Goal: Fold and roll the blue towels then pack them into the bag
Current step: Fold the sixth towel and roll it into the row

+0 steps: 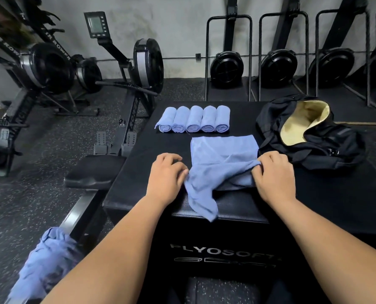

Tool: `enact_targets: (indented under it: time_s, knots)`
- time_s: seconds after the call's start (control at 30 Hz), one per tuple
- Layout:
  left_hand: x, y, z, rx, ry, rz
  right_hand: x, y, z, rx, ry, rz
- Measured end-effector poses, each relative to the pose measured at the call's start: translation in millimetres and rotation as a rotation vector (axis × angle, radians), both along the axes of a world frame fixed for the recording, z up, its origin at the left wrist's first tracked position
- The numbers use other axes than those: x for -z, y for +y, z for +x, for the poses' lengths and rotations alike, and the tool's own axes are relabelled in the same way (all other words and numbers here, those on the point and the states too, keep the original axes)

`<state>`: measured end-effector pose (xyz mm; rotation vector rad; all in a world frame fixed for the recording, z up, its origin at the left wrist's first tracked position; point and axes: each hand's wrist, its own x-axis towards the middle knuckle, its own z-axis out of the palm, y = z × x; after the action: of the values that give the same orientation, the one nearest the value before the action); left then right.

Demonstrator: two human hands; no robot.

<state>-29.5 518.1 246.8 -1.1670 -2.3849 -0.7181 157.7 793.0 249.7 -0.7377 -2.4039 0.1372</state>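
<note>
Meanwhile, a blue towel (pixel 223 159) is being pinched at opposite edges by the left hand (pixel 166 173) and right hand (pixel 273 174), fingers curled closed on the cloth, atop a black box (pixel 327 194).

Five rolled towels (pixel 193 119) in a row behind the flat towel (pixel 223 154), bag (pixel 309 132) to their right, all on the box (pixel 314 194).

The spread towel (pixel 224 154) and the five rolled towels (pixel 193 119) are soft, matt blue cloth with a fine weave. The bag (pixel 314 148) is matt black fabric with a pale yellow lining. The desk (pixel 136 181) is black, grainy vinyl with a faint sheen. The floor (pixel 51 172) looks like rough speckled rubber. The rowing machine's rail (pixel 77 213) is smooth, shiny metal.
</note>
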Motion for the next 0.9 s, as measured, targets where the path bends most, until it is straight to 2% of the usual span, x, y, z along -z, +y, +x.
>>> enact_targets:
  time_s: [0.1,0.17,0.23,0.27,0.37,0.43,0.47,0.57,0.67,0.73,0.8,0.9]
  knots:
    - [2.9,5.2,9.7,0.019,-0.139,-0.053,5.6,7.2,5.4,-0.097,-0.139,-0.053]
    - [1.4,7.3,21.3,0.061,-0.165,0.041,5.0,-2.2,9.4,-0.264,-0.11,-0.044]
    - [-2.6,8.7,31.5,0.151,-0.061,0.068,5.1,-16.6,11.8,-0.387,-0.122,0.008]
    - [-3.1,9.1,35.3,0.217,0.0,0.023,8.6,-21.2,12.4,-0.441,-0.175,0.046]
    - [1.4,10.5,40.0,0.353,0.107,-0.235,23.1,-26.6,10.5,-0.492,-0.318,0.09]
    - [7.2,13.0,40.6,0.389,0.141,-0.319,28.1,-24.1,4.9,-0.467,-0.265,0.087]
    - [9.5,14.1,40.2,0.393,0.14,-0.287,27.6,-23.3,1.2,-0.457,-0.248,0.086]
    - [8.8,19.9,39.3,0.285,0.07,-0.065,16.7,-20.1,-5.6,-0.404,-0.18,0.041]
    - [-3.4,26.6,37.0,0.063,-0.196,0.244,-5.5,-16.7,-5.6,-0.301,-0.013,-0.056]
    - [-10.4,31.9,32.1,-0.084,-0.376,0.326,-17.4,-12.0,-9.0,-0.18,0.051,-0.098]
    - [-11.4,34.6,28.1,-0.219,-0.403,0.18,-17.3,-9.2,-12.7,-0.095,-0.033,-0.051]
    - [-1.2,31.0,31.4,-0.282,-0.371,-0.112,-0.9,-9.6,-9.4,-0.217,-0.148,0.01]
